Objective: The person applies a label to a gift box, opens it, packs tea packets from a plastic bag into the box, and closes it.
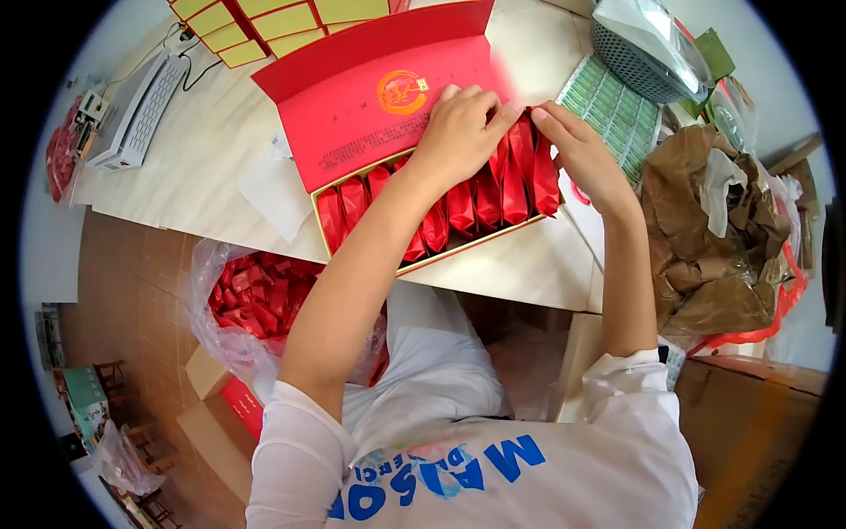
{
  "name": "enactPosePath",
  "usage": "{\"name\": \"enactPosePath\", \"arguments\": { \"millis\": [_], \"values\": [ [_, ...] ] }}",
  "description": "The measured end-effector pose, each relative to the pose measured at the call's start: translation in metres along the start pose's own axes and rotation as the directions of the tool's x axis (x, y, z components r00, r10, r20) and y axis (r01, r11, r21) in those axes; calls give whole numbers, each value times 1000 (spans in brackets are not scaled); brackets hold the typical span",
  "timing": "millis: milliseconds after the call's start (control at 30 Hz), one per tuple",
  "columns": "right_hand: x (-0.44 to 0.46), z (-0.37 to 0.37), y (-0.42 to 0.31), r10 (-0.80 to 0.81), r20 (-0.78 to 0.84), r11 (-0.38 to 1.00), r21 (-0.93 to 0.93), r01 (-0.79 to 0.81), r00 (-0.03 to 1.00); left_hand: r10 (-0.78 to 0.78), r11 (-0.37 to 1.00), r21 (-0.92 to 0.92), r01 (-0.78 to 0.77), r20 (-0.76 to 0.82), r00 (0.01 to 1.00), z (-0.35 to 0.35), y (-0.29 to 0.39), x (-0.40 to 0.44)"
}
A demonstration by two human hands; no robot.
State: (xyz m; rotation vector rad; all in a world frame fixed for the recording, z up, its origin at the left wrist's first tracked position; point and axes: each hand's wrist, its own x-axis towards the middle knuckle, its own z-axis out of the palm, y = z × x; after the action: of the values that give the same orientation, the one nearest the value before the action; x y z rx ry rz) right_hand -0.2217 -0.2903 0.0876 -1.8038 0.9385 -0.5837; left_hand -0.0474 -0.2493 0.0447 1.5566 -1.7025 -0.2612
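An open red gift box (348,115) lies on the table, its lid tilted back with a gold round emblem and small print inside. A row of shiny red foil packets (460,208) stands in its gold-edged tray. My right hand (582,154) pinches the top of the packet (545,181) at the right end. Over the middle of the row, my left hand (465,132) has its fingers curled near the lid. Its thumb reaches the packet tops close to my right fingertips; what lies beneath those fingers is hidden.
Stacked yellow-and-red boxes (286,22) stand behind. A clear bag of red packets (256,295) sits below the table's front edge. To the right are green printed sheets (608,110), a grey basket (630,66) and crumpled brown paper (705,238). A white keyboard (150,115) is far left.
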Motion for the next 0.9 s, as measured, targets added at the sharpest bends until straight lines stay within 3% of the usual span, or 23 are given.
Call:
{"name": "enactPosePath", "arguments": {
  "millis": [67, 100, 167, 200, 300, 333, 400, 433, 600, 667, 733, 800, 867, 900],
  "values": [
    [4, 1, 9, -118, -31, 975, -195, 109, 993, 28, 999, 24, -29, 19, 999, 1, 1, -1],
    [3, 3, 12, -116, -28, 975, -196, 108, 993, 37, 996, 78, -36, -2, 999, 3, 3, -2],
    [0, 13, 12, -331, -151, 874, -423, 242, 931, 42, 991, 131, -39, -22, 999, 7, 4, -4],
    [-3, 19, 10, -330, -150, 874, -422, 241, 932, 71, 989, 136, -61, -74, 995, 8, 4, -5],
    [-14, 42, 9, -547, -218, 606, -769, 203, 809, 140, 973, 203, -108, -152, 978, 16, -3, -6],
    [-15, 47, 8, -546, -217, 606, -770, 202, 809, 180, 956, 263, -130, -177, 968, 17, -2, -5],
    [-18, 56, 7, -311, -192, 529, -848, 2, 931, 186, 938, 324, -123, -173, 967, 20, 3, -7],
    [-16, 62, 16, -362, -191, 470, -883, 1, 913, 192, 916, 386, -114, -170, 966, 22, 5, -9],
    [-9, 71, 30, -382, -186, 470, -883, 17, 905, 139, 883, 465, -65, -127, 982, 15, 11, -13],
    [-6, 69, 31, -413, -164, 414, -910, 24, 896, 126, 944, 317, -88, -101, 987, 0, 14, -24],
    [-7, 64, 30, -393, -149, 425, -904, 35, 907, 8, 993, 116, 2, -87, 996, -29, 15, -47],
    [-9, 66, 30, -357, -137, 455, -890, 44, 924, -32, 991, 118, 56, -198, 980, -73, 2, -80],
    [-8, 69, 26, -322, -209, 614, -789, 35, 924, -184, 977, 15, 214, -459, 869, -94, -16, -121],
    [-7, 67, 24, -225, -185, 670, -742, 14, 957, -196, 973, 17, 231, -471, 860, -88, -25, -136]
  ]
}}
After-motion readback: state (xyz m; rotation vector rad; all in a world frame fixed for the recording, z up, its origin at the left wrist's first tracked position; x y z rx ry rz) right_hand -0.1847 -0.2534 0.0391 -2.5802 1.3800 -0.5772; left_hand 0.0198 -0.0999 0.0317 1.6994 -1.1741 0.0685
